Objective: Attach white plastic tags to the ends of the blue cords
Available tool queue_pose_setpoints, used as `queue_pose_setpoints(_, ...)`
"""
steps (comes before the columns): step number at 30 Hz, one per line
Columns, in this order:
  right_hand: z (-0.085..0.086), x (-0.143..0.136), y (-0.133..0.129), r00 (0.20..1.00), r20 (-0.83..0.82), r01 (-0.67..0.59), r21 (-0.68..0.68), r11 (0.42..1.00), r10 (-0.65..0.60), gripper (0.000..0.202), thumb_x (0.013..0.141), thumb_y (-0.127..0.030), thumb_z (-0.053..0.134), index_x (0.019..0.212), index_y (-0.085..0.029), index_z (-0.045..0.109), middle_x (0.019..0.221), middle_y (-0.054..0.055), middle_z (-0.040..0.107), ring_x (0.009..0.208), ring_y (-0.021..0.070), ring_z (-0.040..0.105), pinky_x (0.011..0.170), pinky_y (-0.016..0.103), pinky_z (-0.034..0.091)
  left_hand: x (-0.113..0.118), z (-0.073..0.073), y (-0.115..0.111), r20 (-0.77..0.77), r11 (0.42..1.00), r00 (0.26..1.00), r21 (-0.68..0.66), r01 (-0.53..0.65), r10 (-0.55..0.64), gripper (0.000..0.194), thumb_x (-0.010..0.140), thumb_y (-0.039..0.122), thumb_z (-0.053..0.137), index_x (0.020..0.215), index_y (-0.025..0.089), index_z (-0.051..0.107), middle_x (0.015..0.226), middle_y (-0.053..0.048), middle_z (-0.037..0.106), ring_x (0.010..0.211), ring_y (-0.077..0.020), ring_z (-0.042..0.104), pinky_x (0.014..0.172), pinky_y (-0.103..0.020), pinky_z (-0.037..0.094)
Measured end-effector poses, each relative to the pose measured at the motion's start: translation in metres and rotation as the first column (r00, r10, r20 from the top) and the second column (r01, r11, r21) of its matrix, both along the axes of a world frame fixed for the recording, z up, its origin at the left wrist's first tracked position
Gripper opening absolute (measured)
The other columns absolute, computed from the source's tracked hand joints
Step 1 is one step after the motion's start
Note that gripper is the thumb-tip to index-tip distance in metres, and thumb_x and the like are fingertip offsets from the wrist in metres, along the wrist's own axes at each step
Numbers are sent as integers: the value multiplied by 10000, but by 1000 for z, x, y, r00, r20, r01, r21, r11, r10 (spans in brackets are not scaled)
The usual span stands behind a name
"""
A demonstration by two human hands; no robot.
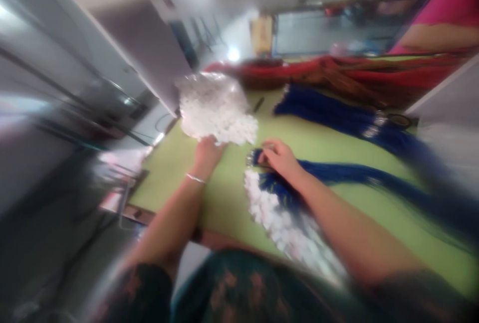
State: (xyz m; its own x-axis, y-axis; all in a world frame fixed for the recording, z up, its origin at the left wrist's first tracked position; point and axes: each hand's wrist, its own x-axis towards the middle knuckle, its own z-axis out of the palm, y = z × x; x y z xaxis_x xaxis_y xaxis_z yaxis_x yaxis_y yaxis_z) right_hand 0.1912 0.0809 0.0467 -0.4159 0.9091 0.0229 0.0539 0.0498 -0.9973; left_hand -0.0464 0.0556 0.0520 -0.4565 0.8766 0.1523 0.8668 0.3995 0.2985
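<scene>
On the left, the left hand [209,151] reaches to the lower edge of a clear bag of white pieces [217,108], which sits toward 11 o'clock on the green bench [164,183]. Its fingertips are lost among the pieces, so I cannot tell whether they grip anything. The pieces look light and loose, likely to scatter; pinching a few at the bag's near edge seems the surest hold. The bag shows no clear long axis.

Further right, a row of white tags [269,208] lies nearest the body, its long axis slanting from about 11 toward 5 o'clock. The tags look thin and easily bent.

Just above its upper end, the right hand [279,156] curls its fingers over the near bundle of blue strands [348,171], close to its pale-banded end; blur hides whether they pinch. That end points toward 9 o'clock, and the long axis sweeps off toward 4 o'clock. The strands look soft, limp and perhaps slippery, so the banded end seems the best place to hold.

Toward 2 o'clock lies another blue bundle [325,111], roughly parallel.
</scene>
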Motion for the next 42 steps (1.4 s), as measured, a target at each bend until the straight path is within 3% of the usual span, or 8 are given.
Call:
queue_pose_setpoints(6, 8, -1, -3, 985, 173, -17, 51, 999, 8, 90, 742, -226, 588, 695, -153, 612, 643, 28, 684, 519, 96, 542, 527, 216, 416, -7, -6, -11, -18, 996, 998, 55, 68, -68, 265, 796, 350, 571, 926, 155, 694, 919, -136, 691, 911, -284, 616, 832, -395, 459)
queue_pose_setpoints(9, 11, 0, -4, 985, 175, -11, 88, 996, -4, 73, 707, -199, 602, 691, -141, 643, 660, 26, 682, 598, 116, 584, 578, 223, 437, -7, 1, -22, 242, 985, 970, 171, -14, -28, 274, 767, 349, 597, 926, 148, 691, 807, -100, 693, 774, -238, 639, 750, -373, 492)
queue_pose_setpoints(13, 9, 1, -3, 986, 165, -36, 133, 990, 13, 142, 724, -262, 594, 664, -140, 635, 611, 7, 647, 561, 107, 545, 543, 219, 415, 16, 15, -30, 756, 966, 637, 251, -63, -155, 379, 681, 347, 699, 980, 115, 683, 693, -60, 678, 610, -168, 624, 648, -327, 518)
queue_pose_setpoints(18, 9, 0, -6, 987, 155, 2, 169, 986, -29, 176, 739, -301, 589, 653, -148, 604, 581, -2, 609, 538, 101, 500, 524, 221, 386, 65, 11, -32, 942, 949, 157, 309, -69, -296, 337, 589, 252, 798, 904, 150, 739, 881, -64, 728, 761, -120, 650, 826, -281, 514)
queue_pose_setpoints(28, 3, -1, -9, 978, 206, -29, 315, 948, -39, 101, 730, -223, 547, 664, -169, 601, 630, -4, 620, 578, 110, 500, 584, 226, 384, 85, 2, -37, 954, 955, -56, 293, -36, -295, 256, 590, 234, 823, 833, 182, 759, 817, -35, 740, 765, -114, 663, 825, -251, 522)
queue_pose_setpoints(33, 3, -1, -11, 948, 316, -85, 385, 919, -44, 86, 729, -194, 544, 662, -174, 593, 622, -8, 602, 560, 106, 478, 581, 224, 362, 85, 0, -38, 947, 947, -25, 320, -40, -321, 204, 600, 245, 810, 770, 170, 724, 750, -22, 720, 710, -105, 649, 768, -247, 522)
queue_pose_setpoints(39, 4, -1, -12, 911, 408, -130, 420, 898, -59, 95, 725, -196, 571, 636, -169, 587, 583, -8, 582, 534, 104, 451, 556, 230, 329, 78, -13, -37, 816, 921, 438, 381, 84, -378, 147, 650, 249, 751, 754, 155, 705, 817, -63, 722, 779, -169, 657, 823, -334, 519)
queue_pose_setpoints(42, 5, 0, -8, 931, 364, -126, 350, 928, -11, 88, 716, -215, 593, 654, -160, 620, 620, 3, 622, 561, 105, 484, 561, 219, 352, 79, -15, -36, 791, 928, 504, 366, 66, -348, 141, 649, 250, 737, 759, 165, 714, 819, -64, 724, 801, -194, 661, 810, -346, 527)
